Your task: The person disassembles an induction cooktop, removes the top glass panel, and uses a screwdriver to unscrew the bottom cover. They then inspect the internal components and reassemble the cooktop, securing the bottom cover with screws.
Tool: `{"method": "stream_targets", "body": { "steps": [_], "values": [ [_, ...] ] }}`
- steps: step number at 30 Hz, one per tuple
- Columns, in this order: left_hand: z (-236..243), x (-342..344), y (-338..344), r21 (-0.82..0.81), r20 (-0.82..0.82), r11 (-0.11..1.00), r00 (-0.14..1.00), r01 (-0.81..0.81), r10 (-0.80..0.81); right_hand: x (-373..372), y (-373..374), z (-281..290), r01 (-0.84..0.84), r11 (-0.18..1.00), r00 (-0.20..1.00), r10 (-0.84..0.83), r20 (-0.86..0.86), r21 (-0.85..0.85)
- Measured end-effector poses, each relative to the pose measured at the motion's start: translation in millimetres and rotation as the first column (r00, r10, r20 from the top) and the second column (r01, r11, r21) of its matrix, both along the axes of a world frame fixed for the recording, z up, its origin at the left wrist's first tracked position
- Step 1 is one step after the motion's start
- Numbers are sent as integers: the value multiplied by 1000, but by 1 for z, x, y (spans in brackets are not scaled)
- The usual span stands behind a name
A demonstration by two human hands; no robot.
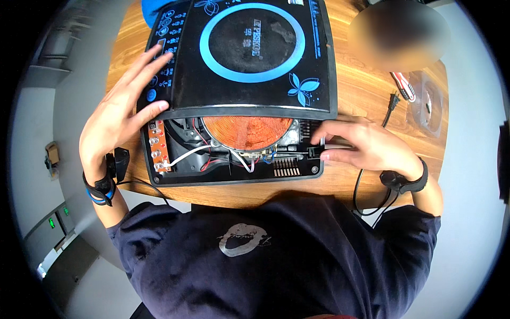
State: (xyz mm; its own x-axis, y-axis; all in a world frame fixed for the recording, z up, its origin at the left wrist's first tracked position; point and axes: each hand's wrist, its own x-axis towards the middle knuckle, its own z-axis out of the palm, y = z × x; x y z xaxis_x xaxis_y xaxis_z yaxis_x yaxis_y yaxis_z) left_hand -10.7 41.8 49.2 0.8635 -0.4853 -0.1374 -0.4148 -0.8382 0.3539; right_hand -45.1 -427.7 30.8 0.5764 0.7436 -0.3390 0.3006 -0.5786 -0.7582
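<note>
Your black rectangular cooktop panel: glossy, glass-like
Your round copper-coloured coil: ridged, metallic
Your brown surface: smooth, wood-grained

Two hands, one black cooktop cover, one base, one copper coil and one plug show.

The head view, a wide fisheye, looks steeply down from above the near side of the induction cooker — close enough to show its coil, wide enough to take in tabletop on either side of it.
</note>
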Motion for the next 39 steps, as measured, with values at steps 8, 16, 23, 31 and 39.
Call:
{"method": "stream_targets", "body": {
  "steps": [8,16,23,31,39],
  "values": [
    [-37,13,69,-96,-147,896,896,-434,419,56,-37,-11,398,917,836,-369,-405,-13],
    [-35,6,38,-44,-191,896,884,-442,426,73,-6,-30,544,834,730,-419,-540,87],
    [-28,-7,31,-81,-125,907,907,-414,403,64,-3,-23,505,857,799,-421,-430,99],
    [-37,9,30,-240,10,938,965,-252,262,25,3,-5,627,778,756,-599,-265,31],
    [-43,34,44,-209,2,967,989,-148,151,11,-1,-8,655,752,738,-613,-283,77]
  ]
}}
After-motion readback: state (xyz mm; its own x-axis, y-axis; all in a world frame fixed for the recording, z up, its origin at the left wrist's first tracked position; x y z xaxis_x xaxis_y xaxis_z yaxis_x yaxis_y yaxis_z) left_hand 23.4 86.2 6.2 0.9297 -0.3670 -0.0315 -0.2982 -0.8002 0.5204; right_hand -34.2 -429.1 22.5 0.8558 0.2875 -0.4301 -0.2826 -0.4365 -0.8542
